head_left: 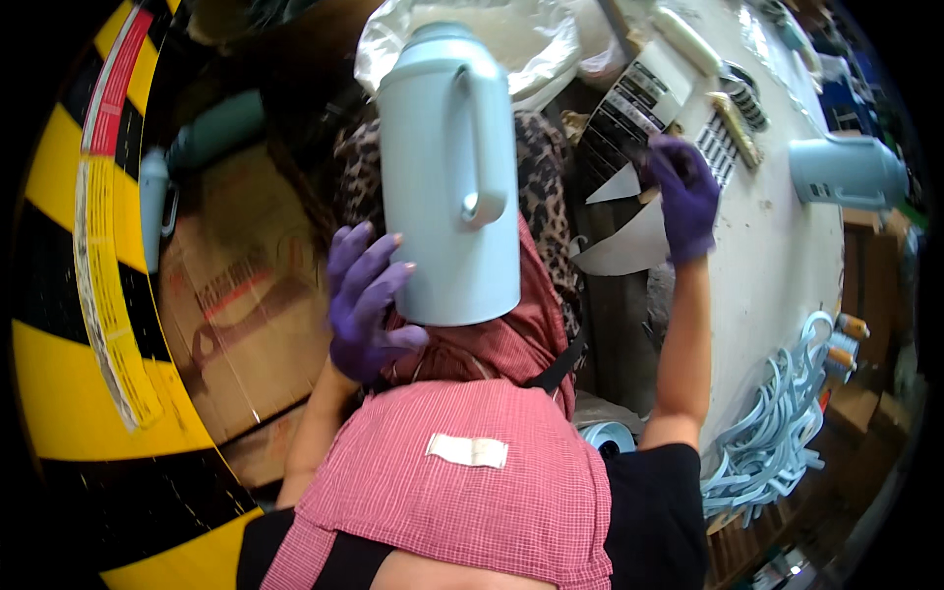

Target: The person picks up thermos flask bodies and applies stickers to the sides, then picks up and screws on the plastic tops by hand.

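Fingers of left hand [362, 313]: spread wide beside the blue jug [428, 187]; touching, I cannot tell.
Fingers of right hand [686, 197]: narrow, above the table [762, 261]; if they hold something, I cannot tell.
Jug: over the lap [544, 162], its handle [489, 138] at the right side.

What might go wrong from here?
The pale blue jug could roll or slip, since the left grip is at its side, not wrapped round it. The curved white sheet appears to jut past the table near the right grip, so a brush might knock it down.
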Demonstrator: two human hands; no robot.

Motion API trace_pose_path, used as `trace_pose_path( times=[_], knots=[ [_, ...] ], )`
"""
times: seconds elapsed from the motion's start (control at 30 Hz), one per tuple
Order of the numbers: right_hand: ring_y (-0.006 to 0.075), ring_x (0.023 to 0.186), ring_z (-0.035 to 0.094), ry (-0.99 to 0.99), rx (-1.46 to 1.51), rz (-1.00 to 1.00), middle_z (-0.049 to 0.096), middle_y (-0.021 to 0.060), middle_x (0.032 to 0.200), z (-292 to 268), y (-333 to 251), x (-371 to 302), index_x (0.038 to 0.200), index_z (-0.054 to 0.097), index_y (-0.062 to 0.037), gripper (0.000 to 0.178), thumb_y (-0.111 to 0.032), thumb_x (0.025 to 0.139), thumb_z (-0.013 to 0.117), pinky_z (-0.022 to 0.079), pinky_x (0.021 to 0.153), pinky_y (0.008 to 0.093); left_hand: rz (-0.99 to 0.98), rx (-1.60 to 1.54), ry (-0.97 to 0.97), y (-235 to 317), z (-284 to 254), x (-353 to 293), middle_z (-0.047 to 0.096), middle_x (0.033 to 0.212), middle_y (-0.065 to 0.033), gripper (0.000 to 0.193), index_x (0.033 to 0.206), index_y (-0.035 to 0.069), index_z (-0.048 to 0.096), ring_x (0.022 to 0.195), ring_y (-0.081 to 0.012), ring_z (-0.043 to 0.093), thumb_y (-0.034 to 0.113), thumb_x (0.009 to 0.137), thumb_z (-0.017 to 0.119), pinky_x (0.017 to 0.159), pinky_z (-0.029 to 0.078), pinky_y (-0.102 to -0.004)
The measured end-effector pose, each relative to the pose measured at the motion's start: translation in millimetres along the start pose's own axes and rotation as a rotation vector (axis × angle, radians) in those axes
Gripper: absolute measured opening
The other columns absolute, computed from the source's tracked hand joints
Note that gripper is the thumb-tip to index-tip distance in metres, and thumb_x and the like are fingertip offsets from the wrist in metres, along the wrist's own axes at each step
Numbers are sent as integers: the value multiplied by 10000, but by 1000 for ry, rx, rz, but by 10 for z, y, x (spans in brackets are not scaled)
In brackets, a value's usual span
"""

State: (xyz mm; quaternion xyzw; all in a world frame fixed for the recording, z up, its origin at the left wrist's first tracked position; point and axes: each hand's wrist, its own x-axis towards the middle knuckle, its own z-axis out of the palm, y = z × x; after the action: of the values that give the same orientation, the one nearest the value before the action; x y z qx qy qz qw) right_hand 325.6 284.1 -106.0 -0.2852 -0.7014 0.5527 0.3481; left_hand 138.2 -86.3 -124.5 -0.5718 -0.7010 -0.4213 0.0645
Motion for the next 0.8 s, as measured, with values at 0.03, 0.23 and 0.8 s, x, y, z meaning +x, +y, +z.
trace_pose_path(
  times=[0.03,0.23,0.8],
  knots=[
    [137,894,692,-92,167,136,680,35,991,174,-370,-266,1156,663,6,267,57,898,707,574,776,270,45,-1,-53,69,-4,51,543,1441,-220,690,1302,56,589,1387,-471,432,638,932,605,1135,346,-605],
    [99,920,655,-482,133,639,656,27,982,789,-881,-817,1087,644,-6,355,99,785,799,570,801,256,41,37,-44,86,375,6,495,1471,-256,601,1409,81,481,1356,-489,473,232,884,731,1122,399,-581],
    [167,720,691,-708,-675,472,728,89,837,788,-280,-625,958,640,-36,392,-292,787,883,544,643,312,25,86,-147,102,278,-117,483,1531,-146,312,1119,315,794,1483,-420,351,218,823,799,1217,300,-534]
  ],
)
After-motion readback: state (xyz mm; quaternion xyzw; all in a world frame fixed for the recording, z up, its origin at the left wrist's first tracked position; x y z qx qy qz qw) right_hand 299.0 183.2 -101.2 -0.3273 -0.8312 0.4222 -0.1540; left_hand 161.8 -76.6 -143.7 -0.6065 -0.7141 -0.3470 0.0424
